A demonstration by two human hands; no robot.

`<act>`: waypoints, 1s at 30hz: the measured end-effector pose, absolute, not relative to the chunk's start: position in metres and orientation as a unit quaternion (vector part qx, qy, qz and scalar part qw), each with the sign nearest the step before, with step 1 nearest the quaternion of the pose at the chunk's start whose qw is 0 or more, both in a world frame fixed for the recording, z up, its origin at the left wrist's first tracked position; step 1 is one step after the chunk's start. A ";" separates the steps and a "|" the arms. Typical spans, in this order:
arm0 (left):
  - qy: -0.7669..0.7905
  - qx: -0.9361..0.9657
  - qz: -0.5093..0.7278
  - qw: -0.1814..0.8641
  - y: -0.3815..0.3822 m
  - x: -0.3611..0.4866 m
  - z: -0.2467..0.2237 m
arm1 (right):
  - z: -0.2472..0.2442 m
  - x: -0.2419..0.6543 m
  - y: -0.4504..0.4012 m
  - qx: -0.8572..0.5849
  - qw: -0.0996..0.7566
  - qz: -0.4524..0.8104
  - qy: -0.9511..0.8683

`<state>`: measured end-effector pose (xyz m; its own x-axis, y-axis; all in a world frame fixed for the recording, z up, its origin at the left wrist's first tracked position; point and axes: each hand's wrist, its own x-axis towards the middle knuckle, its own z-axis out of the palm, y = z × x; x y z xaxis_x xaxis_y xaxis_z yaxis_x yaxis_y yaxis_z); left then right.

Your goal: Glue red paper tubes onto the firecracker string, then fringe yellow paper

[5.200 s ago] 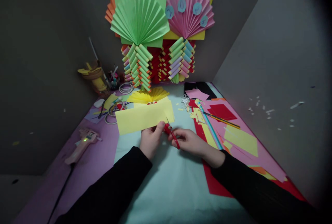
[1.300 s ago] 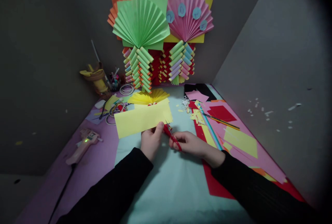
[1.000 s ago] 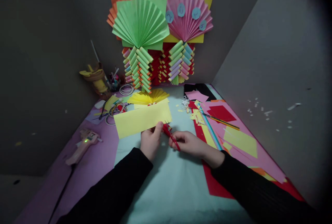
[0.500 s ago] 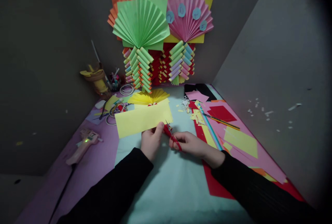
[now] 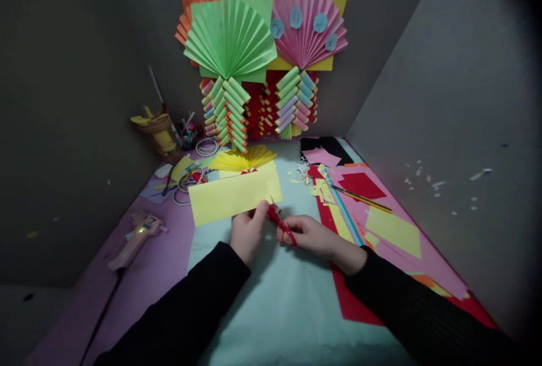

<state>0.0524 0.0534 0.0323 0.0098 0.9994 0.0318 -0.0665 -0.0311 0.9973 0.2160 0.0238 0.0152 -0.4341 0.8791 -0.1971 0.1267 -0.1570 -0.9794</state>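
Observation:
A rectangular sheet of yellow paper is held up above the table, pinched near its lower right edge by my left hand. My thumb lies on the front of the sheet and the fingers are behind it. In my right hand is a pair of red-handled scissors, blades pointing up and left at the paper's lower right corner. Whether the blades touch the paper, I cannot tell. Just behind the sheet lies a folded yellow paper fan, partly hidden by it.
On the left rests a pink glue gun with a lit green light and a black cord. Paper sheets and scraps, a pencil and a blue strip lie on the right. Paper fan decorations hang at the back.

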 end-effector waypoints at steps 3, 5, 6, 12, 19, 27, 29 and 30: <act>0.471 0.496 0.521 0.510 0.053 0.052 0.032 | 0.016 0.216 0.024 -0.437 0.306 0.622 -0.573; 0.472 0.497 0.521 0.509 0.054 0.052 0.031 | 0.018 0.216 0.023 -0.432 0.305 0.625 -0.574; 0.473 0.498 0.521 0.507 0.054 0.052 0.030 | 0.020 0.215 0.023 -0.428 0.305 0.627 -0.575; 0.471 0.493 0.527 0.507 0.054 0.052 0.028 | 0.025 0.215 0.023 -0.406 0.296 0.638 -0.583; 0.465 0.493 0.521 0.519 0.051 0.054 0.033 | 0.027 0.216 0.023 -0.404 0.293 0.635 -0.590; 0.475 0.495 0.510 0.518 0.050 0.056 0.033 | 0.029 0.214 0.022 -0.405 0.297 0.631 -0.591; 0.478 0.495 0.510 0.515 0.050 0.055 0.033 | 0.029 0.213 0.023 -0.406 0.295 0.627 -0.595; 0.479 0.494 0.512 0.514 0.051 0.055 0.033 | 0.028 0.213 0.023 -0.406 0.294 0.627 -0.596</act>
